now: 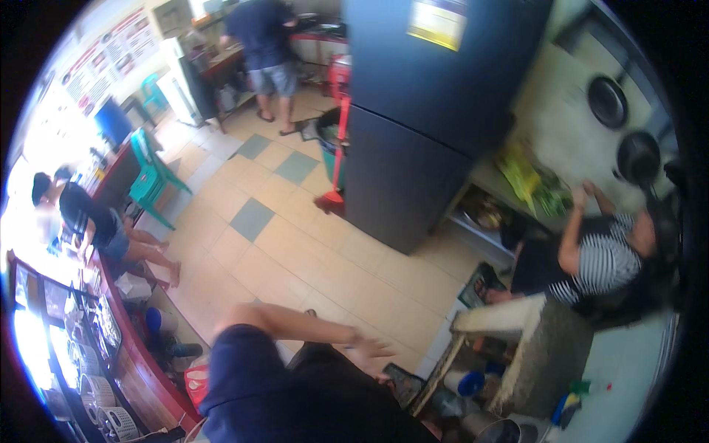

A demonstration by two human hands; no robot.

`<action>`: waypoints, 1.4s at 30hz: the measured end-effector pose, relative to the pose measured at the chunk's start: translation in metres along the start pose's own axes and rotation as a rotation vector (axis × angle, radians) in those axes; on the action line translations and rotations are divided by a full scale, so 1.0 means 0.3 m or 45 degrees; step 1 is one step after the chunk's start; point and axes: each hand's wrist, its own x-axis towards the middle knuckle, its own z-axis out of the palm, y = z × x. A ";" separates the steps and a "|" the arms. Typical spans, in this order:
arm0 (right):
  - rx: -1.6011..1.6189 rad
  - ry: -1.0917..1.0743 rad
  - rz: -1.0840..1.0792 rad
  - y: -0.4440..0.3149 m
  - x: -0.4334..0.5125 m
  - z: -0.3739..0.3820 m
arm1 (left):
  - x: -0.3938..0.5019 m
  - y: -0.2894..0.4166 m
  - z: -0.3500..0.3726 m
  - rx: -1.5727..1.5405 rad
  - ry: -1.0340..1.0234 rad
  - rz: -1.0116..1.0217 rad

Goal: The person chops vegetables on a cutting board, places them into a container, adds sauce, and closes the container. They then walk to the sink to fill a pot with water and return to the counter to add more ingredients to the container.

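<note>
My left hand [368, 346], blurred, reaches to the right in front of my dark clothes. Its fingers look spread, and nothing shows in it. My right hand is not clearly in view; a small patch of skin below my left hand cannot be told for certain. Near that patch lies a dark mat [407, 382] on the floor. Beyond my arm spreads the tan tiled floor [310, 266] with a few grey-green tiles. A tall dark refrigerator [410, 144] stands ahead, with a red broom [335, 196] and a green bin [330, 160] beside it.
A person in a striped top [604, 260] is at the right, near leafy greens [551, 196]. Others stand at the back [266, 44] and at the left counter [88, 216]. Stacked green plastic chairs [149, 183], a red-edged counter [160, 387] and a rough concrete shelf unit [554, 354] border the floor.
</note>
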 end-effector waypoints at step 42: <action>-0.503 -1.884 -0.112 -0.436 -3.069 6.293 | -3.628 -4.177 -1.064 -0.737 1.808 -1.518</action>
